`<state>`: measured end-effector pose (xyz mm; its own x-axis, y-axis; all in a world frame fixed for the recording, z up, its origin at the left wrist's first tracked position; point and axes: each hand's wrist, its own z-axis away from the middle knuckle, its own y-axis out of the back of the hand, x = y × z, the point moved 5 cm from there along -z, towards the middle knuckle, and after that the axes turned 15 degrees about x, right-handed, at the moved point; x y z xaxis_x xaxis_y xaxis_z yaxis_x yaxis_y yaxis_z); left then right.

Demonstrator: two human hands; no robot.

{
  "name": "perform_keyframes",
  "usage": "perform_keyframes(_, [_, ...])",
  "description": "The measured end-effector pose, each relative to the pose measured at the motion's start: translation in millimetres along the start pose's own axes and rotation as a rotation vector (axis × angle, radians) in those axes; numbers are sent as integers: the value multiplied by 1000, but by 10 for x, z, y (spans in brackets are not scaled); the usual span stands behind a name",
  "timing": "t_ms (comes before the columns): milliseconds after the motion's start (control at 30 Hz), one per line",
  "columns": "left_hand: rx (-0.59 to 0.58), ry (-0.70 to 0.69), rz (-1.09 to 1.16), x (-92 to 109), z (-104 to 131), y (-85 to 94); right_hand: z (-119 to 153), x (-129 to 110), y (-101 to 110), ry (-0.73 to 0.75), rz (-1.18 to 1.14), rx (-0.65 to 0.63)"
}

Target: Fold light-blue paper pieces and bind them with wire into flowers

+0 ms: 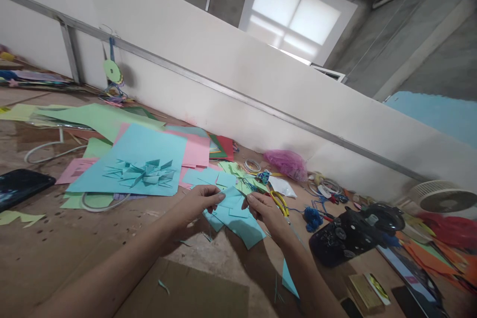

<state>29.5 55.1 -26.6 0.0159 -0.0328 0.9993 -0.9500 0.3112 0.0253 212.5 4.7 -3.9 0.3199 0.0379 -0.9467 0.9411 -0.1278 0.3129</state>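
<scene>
My left hand (204, 200) pinches the left edge of a small light-blue paper piece (231, 196). At its other edge, the thumb and fingers of my right hand (264, 208) are closed on the paper. Below and behind them lie more cut light-blue papers (244, 226), some overlapping. Yellow-handled scissors (278, 202) rest just beyond my right hand. To the left, folded blue paper pieces (143, 173) are heaped on a large blue sheet (149, 141). A blue paper scrap (288, 278) lies partly hidden by my right forearm.
A black phone (24, 186) lies at the left. Green sheets (93, 117) and pink sheets (197, 146) spread toward the white wall (179, 79). On the right are a blue yarn ball (313, 218), a dark container (343, 238), a small box (364, 292) and a fan (445, 196).
</scene>
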Motion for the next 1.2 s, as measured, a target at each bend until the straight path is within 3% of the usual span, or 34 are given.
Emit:
perform_keyframes(433, [-51, 52, -60, 49, 76, -52, -20, 98, -57, -7, -18, -40])
perform_keyframes(1200, [-77, 98, -76, 9, 107, -96, -17, 47, -68, 88, 58, 45])
